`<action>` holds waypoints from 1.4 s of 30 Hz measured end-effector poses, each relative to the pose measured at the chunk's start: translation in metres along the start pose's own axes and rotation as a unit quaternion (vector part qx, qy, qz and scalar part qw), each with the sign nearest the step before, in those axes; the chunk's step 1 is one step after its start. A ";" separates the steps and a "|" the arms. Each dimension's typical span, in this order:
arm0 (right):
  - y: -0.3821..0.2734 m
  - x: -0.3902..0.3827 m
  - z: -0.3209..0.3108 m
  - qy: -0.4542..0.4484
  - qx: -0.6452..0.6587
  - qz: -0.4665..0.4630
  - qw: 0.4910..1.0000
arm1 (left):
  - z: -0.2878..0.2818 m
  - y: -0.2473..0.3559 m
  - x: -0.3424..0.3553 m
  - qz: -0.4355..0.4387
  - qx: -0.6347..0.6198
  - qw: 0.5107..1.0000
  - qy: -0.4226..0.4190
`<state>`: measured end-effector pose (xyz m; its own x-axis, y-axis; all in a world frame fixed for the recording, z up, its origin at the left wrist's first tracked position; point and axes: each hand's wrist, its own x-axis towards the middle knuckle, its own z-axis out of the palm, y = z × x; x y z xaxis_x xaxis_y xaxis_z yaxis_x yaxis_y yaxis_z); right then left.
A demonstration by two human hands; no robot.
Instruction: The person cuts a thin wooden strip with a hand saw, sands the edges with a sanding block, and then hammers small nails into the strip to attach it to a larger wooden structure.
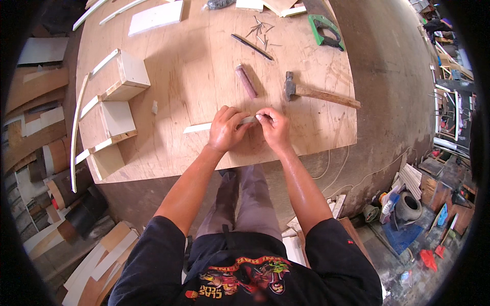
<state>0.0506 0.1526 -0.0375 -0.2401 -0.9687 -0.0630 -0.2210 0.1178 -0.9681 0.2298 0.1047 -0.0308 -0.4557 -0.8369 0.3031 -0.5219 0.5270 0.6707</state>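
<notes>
A thin white wood strip lies near the front edge of the plywood table. My left hand is closed over its middle, pressing it against the table. At the strip's right end my right hand pinches with thumb and fingers. Whatever sits between those fingertips is too small to make out. Just beyond my hands lies a reddish-brown cylindrical piece. A claw hammer with a wooden handle rests to the right. Several loose nails and a black pen are farther back.
At the left stands a white-and-wood box frame with long strips. A green-handled saw lies at the far right, a white board at the far left. Cords and scrap wood lie on the floor around the table.
</notes>
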 end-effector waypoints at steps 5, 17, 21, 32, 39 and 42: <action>0.001 -0.002 -0.002 -0.006 -0.018 -0.020 1.000 | 0.004 -0.004 -0.001 0.011 0.000 1.000 0.005; -0.001 0.001 -0.001 0.006 -0.067 -0.083 0.994 | 0.004 -0.006 0.000 0.031 0.013 0.999 0.024; -0.011 0.004 -0.001 0.003 -0.059 -0.056 0.997 | 0.005 -0.011 0.006 0.029 0.021 0.998 0.042; -0.007 0.012 0.002 0.009 -0.095 -0.085 0.992 | 0.005 -0.011 0.005 0.028 0.028 0.998 0.048; -0.007 0.013 0.003 0.004 -0.090 -0.069 0.994 | 0.004 -0.009 0.005 0.012 0.015 0.999 0.034; -0.005 0.013 0.004 0.004 -0.097 -0.080 0.992 | 0.004 -0.010 0.005 0.008 0.009 1.000 0.029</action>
<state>0.0521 0.1389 -0.0346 -0.1950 -0.9766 0.0907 -0.4343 0.0031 -0.9008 0.2300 0.0958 -0.0385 -0.4219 -0.8352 0.3528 -0.5285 0.5427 0.6528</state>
